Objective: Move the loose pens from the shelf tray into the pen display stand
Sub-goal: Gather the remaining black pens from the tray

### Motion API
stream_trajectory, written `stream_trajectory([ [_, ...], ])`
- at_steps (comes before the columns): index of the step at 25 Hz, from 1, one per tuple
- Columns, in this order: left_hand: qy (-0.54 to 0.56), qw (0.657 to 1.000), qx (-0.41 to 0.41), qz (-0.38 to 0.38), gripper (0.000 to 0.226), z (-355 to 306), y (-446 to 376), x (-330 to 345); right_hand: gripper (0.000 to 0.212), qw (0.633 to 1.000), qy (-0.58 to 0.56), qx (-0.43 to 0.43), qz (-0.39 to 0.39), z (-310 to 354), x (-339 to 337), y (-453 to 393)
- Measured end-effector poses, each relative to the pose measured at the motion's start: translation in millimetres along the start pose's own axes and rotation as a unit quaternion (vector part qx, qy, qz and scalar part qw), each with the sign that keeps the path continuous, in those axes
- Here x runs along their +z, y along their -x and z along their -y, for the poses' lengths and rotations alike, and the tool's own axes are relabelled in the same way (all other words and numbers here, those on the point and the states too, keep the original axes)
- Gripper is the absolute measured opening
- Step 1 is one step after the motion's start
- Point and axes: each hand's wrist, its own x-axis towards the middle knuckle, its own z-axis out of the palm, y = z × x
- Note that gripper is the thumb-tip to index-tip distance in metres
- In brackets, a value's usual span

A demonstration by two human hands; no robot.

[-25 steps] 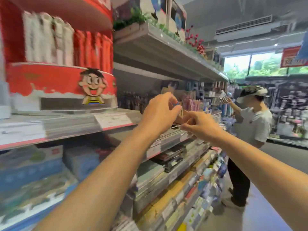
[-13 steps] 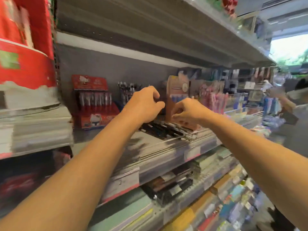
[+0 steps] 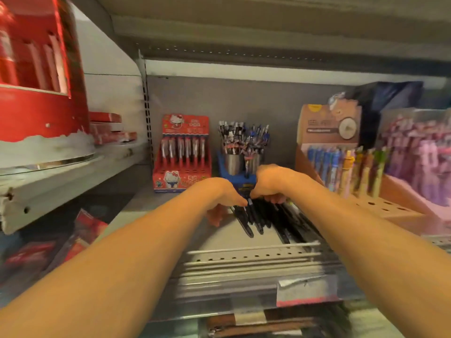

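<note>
- Pens (image 3: 266, 219), dark and loose, lie in a heap near the shelf's (image 3: 151, 215) front edge, behind its wire rail (image 3: 253, 247).
- I see my left hand (image 3: 223, 198) at the heap's left side, fingers curled down, thumb touching one pen's top end; whether that grip pinches it I cannot tell.
- My right hand (image 3: 271, 184) hangs over the heap's rear end with its grip curled under; what it holds is hidden from me.
- The blue pen display stand (image 3: 240, 167), with metal cups full of pens, stands just behind both hands toward the shelf's back edge.
- A red pen box (image 3: 183, 154) sits to the stand's left.
</note>
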Motion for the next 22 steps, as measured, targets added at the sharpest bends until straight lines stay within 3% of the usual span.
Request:
stream_trajectory([
  [5, -0.029, 0.998, -0.046, 0.013, 0.056, -2, -33, 4, 0.034, 0.999, 0.012, -0.034, -0.032, -9, 8, -21],
  [15, -0.046, 0.999, -0.012, -0.001, 0.033, 3, -35, 10, 0.052, 0.997, 0.057, -0.042, -0.011, -12, 22, -17],
  [22, -0.207, 0.977, 0.045, -0.021, 0.044, 0, -21, 6, 0.053, 0.997, 0.068, -0.034, -0.019, -14, 28, -16],
])
